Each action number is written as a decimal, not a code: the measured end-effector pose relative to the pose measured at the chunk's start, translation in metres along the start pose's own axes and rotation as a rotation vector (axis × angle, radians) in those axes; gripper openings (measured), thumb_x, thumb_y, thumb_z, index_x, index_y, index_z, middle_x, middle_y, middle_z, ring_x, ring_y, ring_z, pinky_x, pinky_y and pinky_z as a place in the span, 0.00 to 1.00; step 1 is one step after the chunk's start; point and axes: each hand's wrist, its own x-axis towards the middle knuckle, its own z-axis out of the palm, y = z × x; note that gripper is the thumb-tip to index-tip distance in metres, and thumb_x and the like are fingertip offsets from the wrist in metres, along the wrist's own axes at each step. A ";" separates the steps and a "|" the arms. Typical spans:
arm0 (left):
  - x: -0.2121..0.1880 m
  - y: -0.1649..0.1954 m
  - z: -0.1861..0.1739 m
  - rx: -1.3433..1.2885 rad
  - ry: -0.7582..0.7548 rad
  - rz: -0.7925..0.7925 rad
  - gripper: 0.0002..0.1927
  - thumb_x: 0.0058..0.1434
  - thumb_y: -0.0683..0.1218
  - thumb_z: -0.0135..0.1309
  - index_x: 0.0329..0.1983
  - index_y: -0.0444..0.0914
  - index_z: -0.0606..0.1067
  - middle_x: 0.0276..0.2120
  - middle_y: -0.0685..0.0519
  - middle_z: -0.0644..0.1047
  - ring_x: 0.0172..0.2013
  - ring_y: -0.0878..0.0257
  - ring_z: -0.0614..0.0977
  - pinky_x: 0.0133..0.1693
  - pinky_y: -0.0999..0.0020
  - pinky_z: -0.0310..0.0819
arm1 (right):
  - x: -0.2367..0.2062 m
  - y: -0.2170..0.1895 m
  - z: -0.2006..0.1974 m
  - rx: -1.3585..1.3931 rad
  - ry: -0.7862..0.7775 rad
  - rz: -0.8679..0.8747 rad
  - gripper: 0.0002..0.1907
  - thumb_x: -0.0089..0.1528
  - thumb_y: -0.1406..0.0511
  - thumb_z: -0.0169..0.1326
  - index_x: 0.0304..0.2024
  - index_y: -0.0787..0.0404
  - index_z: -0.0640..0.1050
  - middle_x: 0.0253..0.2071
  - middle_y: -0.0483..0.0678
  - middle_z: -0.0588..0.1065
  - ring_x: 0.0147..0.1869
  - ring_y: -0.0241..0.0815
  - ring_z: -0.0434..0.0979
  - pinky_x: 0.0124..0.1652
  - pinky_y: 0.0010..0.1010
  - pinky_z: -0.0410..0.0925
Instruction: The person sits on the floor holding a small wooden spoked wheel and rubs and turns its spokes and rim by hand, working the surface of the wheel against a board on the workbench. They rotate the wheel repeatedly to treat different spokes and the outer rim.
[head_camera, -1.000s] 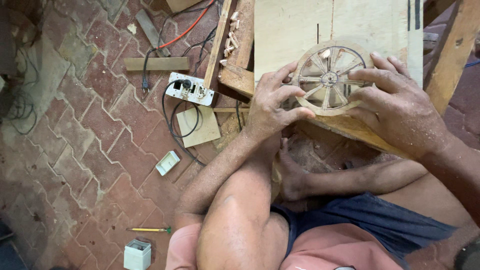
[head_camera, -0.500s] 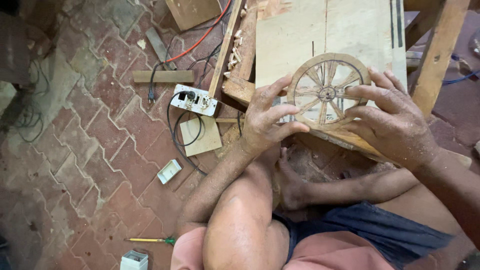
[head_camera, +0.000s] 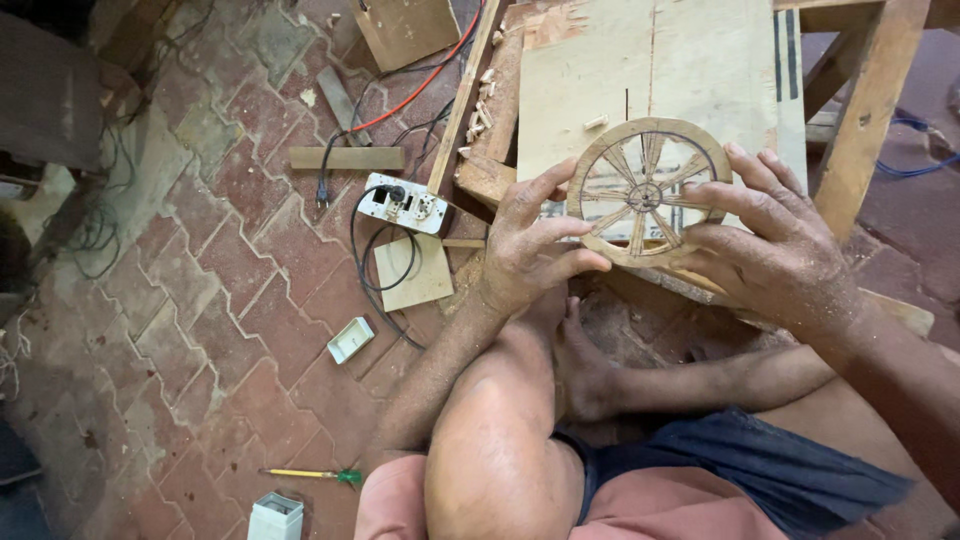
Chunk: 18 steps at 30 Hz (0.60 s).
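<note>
Compared to half a second back the view has barely drifted, and both hands hold the same spot on the wooden spoked wheel (head_camera: 648, 193).

Left hand (head_camera: 528, 250) has its fingers (head_camera: 560, 232) pinching the wheel's left rim, thumb under and the rest curled over the top. Right hand (head_camera: 775, 250) clamps the right rim, fingers spread along the curve. Gripping it from both sides looks like it keeps the wheel steady and flat while the spokes sit in place.

It rests near the front edge of the plywood bench (head_camera: 600, 70), just above the knees. Off the bench's left edge, on the brick floor (head_camera: 190, 300), there's a power strip (head_camera: 405, 203) and a small wood square (head_camera: 413, 271); a screwdriver (head_camera: 312, 475) lies well away.
</note>
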 end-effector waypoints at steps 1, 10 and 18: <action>0.000 0.000 0.000 0.006 -0.004 0.001 0.29 0.45 0.52 0.78 0.47 0.42 0.77 0.68 0.45 0.68 0.59 0.49 0.76 0.60 0.56 0.74 | -0.001 -0.001 0.001 -0.010 -0.006 0.011 0.15 0.50 0.62 0.71 0.37 0.58 0.82 0.61 0.46 0.74 0.77 0.57 0.66 0.76 0.53 0.60; -0.001 0.003 0.003 -0.044 0.018 -0.047 0.29 0.45 0.53 0.78 0.47 0.42 0.77 0.68 0.46 0.69 0.57 0.52 0.76 0.56 0.61 0.76 | -0.001 -0.001 -0.005 -0.023 -0.014 -0.009 0.16 0.49 0.61 0.71 0.37 0.58 0.82 0.62 0.46 0.74 0.77 0.56 0.65 0.76 0.52 0.59; -0.004 0.001 0.002 -0.047 0.029 -0.036 0.28 0.45 0.53 0.78 0.45 0.42 0.78 0.68 0.45 0.70 0.56 0.52 0.77 0.54 0.62 0.76 | 0.003 -0.007 -0.007 -0.027 0.011 -0.044 0.16 0.50 0.62 0.72 0.37 0.60 0.82 0.60 0.48 0.74 0.75 0.58 0.67 0.72 0.50 0.65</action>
